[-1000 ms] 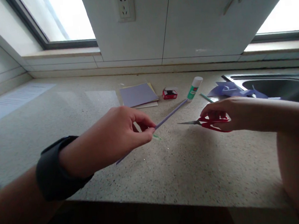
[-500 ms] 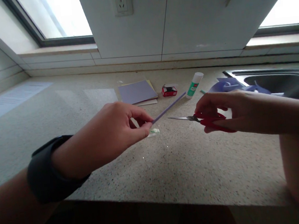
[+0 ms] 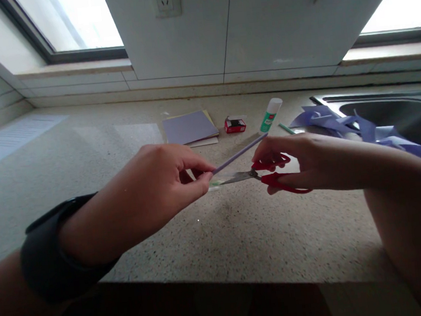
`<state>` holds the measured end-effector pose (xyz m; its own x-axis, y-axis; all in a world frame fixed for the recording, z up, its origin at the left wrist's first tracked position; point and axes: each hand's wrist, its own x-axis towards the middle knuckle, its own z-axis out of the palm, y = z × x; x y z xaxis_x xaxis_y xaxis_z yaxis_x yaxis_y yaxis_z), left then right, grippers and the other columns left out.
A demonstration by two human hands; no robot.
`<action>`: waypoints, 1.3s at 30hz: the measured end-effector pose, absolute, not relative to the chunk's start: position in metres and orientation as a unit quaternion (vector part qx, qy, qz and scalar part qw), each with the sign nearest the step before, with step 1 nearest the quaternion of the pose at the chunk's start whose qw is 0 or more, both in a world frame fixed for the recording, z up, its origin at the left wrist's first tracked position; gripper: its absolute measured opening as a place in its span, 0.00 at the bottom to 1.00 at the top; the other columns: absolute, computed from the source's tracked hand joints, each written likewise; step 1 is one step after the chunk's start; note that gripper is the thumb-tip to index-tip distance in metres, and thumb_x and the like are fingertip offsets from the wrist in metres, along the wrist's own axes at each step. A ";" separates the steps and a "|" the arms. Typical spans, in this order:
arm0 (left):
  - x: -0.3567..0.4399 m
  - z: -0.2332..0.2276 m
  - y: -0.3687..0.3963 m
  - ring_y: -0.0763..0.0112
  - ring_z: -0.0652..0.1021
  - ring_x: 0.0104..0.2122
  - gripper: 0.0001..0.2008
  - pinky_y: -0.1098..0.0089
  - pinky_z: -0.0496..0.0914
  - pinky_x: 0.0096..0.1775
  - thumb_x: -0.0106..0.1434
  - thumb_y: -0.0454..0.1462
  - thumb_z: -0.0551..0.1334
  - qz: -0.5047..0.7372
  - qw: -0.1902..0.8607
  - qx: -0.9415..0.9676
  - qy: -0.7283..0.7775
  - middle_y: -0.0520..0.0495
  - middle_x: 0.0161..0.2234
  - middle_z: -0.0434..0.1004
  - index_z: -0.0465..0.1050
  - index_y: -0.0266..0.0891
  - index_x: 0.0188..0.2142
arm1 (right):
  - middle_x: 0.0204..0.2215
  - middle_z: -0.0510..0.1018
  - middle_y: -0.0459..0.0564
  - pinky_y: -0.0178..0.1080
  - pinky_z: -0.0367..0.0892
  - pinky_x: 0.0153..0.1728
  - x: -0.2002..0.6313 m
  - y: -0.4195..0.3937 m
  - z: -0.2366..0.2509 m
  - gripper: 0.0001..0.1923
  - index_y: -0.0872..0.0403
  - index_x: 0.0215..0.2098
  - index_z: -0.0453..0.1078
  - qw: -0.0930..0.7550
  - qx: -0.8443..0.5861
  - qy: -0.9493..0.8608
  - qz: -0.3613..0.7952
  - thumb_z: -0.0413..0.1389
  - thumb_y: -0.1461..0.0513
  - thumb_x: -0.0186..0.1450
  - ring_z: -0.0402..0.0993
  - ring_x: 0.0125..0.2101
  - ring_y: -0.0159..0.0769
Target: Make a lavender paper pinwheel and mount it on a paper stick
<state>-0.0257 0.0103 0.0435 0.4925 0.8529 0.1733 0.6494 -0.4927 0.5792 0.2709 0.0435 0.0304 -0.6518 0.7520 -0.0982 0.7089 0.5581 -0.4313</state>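
1. Left hand (image 3: 158,193) closed in a pinch, thumb and forefinger tips (image 3: 206,171) clamped on the near end of a thin purple paper strip (image 3: 240,153); other fingers curled under, dark watch (image 3: 52,253) on the wrist.
2. Strip held in the air over the speckled worktop (image 3: 240,239), long axis running from the left pinch up and away to the right, far end free just above the right hand's knuckles.
3. Right hand (image 3: 300,161) wrapped on the red-handled scissors (image 3: 260,175), fingers through the loops; blades pointing left toward the left fingertips, apparently nearly shut, though how far apart cannot be told from this angle.
4. Blades lying just below the strip and almost level, so meeting its line at a shallow angle rather than square across it; tip close to the left pinch, touching or not cannot be told.
5. Something pale green (image 3: 215,182) visible at the blade tip beside the left fingertips; too blurred to name.
6. Both hands near the strip: left at its near end holding it, right under its far half with the tool.
7. Further back on the worktop, well apart from the hands: a stack of purple paper (image 3: 189,128), a small red box (image 3: 234,125), a glue stick (image 3: 270,115) lying tilted, and purple paper scraps (image 3: 325,117) at the edge of the sink (image 3: 394,98).
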 end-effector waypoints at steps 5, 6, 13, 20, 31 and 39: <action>-0.024 0.046 0.009 0.66 0.80 0.31 0.11 0.71 0.66 0.31 0.68 0.43 0.63 0.209 0.197 0.853 0.435 0.50 0.34 0.85 0.86 0.48 0.40 | 0.36 0.83 0.48 0.37 0.68 0.26 0.267 0.043 0.029 0.14 0.49 0.48 0.73 0.068 -0.416 -0.880 0.220 0.62 0.54 0.66 0.78 0.29 0.36; -0.024 0.046 0.008 0.66 0.80 0.31 0.11 0.71 0.66 0.31 0.68 0.44 0.63 0.208 0.194 0.855 0.433 0.50 0.35 0.85 0.86 0.48 0.41 | 0.37 0.83 0.49 0.37 0.68 0.25 0.266 0.043 0.030 0.14 0.50 0.48 0.73 0.071 -0.417 -0.878 0.221 0.62 0.54 0.66 0.78 0.29 0.36; -0.023 0.045 0.008 0.68 0.80 0.31 0.10 0.71 0.67 0.32 0.67 0.42 0.64 0.220 0.189 0.855 0.430 0.51 0.34 0.84 0.86 0.48 0.39 | 0.35 0.83 0.48 0.35 0.69 0.25 0.263 0.042 0.030 0.12 0.51 0.46 0.74 0.091 -0.422 -0.865 0.257 0.62 0.58 0.64 0.79 0.29 0.34; -0.021 0.045 0.006 0.69 0.80 0.33 0.10 0.71 0.68 0.33 0.69 0.40 0.62 0.196 0.182 0.863 0.428 0.52 0.35 0.84 0.85 0.48 0.41 | 0.29 0.83 0.46 0.36 0.67 0.21 0.260 0.042 0.030 0.09 0.51 0.40 0.77 0.113 -0.412 -0.868 0.255 0.63 0.61 0.60 0.77 0.24 0.33; -0.022 0.039 0.007 0.74 0.80 0.31 0.07 0.73 0.70 0.32 0.67 0.40 0.65 0.214 0.163 0.864 0.426 0.56 0.35 0.84 0.84 0.50 0.40 | 0.26 0.83 0.43 0.34 0.65 0.20 0.260 0.044 0.026 0.07 0.50 0.35 0.78 0.129 -0.400 -0.885 0.201 0.66 0.61 0.58 0.75 0.21 0.31; -0.029 0.031 0.021 0.74 0.75 0.21 0.08 0.72 0.66 0.25 0.65 0.44 0.65 0.231 0.215 0.813 0.489 0.55 0.23 0.79 0.82 0.46 0.38 | 0.25 0.81 0.42 0.34 0.64 0.21 0.270 0.049 0.025 0.09 0.48 0.37 0.75 0.115 -0.419 -0.881 0.188 0.66 0.56 0.59 0.74 0.22 0.32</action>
